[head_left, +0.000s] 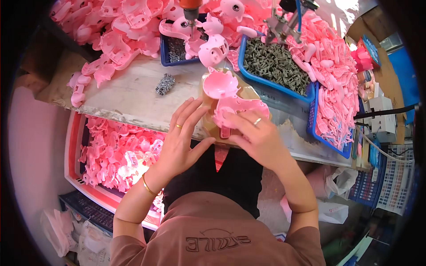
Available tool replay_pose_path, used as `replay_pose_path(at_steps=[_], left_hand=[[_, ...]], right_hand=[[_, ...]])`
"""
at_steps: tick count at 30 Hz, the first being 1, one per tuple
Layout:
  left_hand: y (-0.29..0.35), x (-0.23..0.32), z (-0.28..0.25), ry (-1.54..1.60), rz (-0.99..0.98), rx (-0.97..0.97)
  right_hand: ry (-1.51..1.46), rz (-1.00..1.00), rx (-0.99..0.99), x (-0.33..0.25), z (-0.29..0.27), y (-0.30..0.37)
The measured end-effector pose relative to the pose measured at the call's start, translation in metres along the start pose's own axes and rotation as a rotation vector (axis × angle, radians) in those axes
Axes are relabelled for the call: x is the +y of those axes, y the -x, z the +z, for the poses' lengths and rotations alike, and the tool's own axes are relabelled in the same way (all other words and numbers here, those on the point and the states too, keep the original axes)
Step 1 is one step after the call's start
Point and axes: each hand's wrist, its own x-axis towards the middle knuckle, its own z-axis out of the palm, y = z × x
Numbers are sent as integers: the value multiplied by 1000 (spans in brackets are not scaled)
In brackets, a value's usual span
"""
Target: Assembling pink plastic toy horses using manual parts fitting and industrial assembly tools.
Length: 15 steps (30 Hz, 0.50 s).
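Observation:
A pink hollow plastic toy shell point(218, 85) lies in a tan fixture block point(247, 92) at the table's front edge. My right hand point(259, 137) is closed on the near part of the pink shell, thumb and fingertips pressed on it. To the left, my left hand point(182, 137) is open with fingers stretched out, its fingertips beside the fixture's left edge. A small clump of silvery screws point(165, 84) rests on the table beyond that hand. Above the fixture hangs an electric screwdriver point(191, 11) with an orange body; its tip overlaps pink parts behind.
Pink toy shells point(117, 46) heap along the back. A blue tray point(179, 62) holds screws; a blue basket point(266, 84) holds dark grey-green pieces. Further right stands a basket point(326, 144) of pink and blue parts. A crate point(95, 186) of pink parts sits below left. Metal tooling point(284, 29) hangs above.

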Motion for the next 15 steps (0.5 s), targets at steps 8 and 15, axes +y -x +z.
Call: replay_pose_path(at_steps=[8, 15], left_hand=[[-16, 5, 17, -35, 53, -31], [-39, 16, 33, -154, 112, -110]], right_hand=[[15, 130, 58, 28, -31, 10], [109, 87, 50, 37, -26, 13]])
